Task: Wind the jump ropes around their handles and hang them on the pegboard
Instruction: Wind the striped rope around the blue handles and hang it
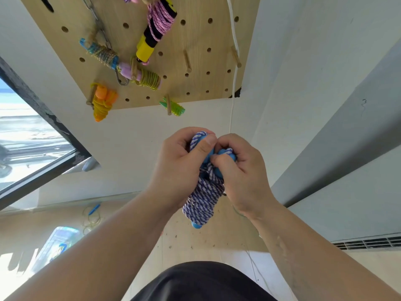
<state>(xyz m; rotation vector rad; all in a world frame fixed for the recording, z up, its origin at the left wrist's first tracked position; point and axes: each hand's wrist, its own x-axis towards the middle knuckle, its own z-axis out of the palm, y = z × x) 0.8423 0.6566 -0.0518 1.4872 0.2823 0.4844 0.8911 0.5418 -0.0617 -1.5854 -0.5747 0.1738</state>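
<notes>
A blue-handled jump rope (pixel 202 198) with purple-and-white striped cord is wound tightly around its handles, held upright below the pegboard. My left hand (pixel 180 161) grips the upper part, thumb pressed on the cord at the top. My right hand (pixel 240 170) pinches the cord near the blue handle tops. The wooden pegboard (pixel 195 35) is on the wall above, with several wound ropes hanging on it: a yellow-black one with pink cord (pixel 154 33), a blue one (pixel 102 53), a pink one (pixel 141 76), an orange one (pixel 102 103) and a green one (pixel 173 106).
Two bare wooden pegs (pixel 187 61) (pixel 236 57) stick out at the pegboard's right side. A white cable (pixel 234 61) runs down the wall. A loose rope with a blue handle (pixel 93 210) lies on the floor at the left. A window (pixel 26 137) is at the left.
</notes>
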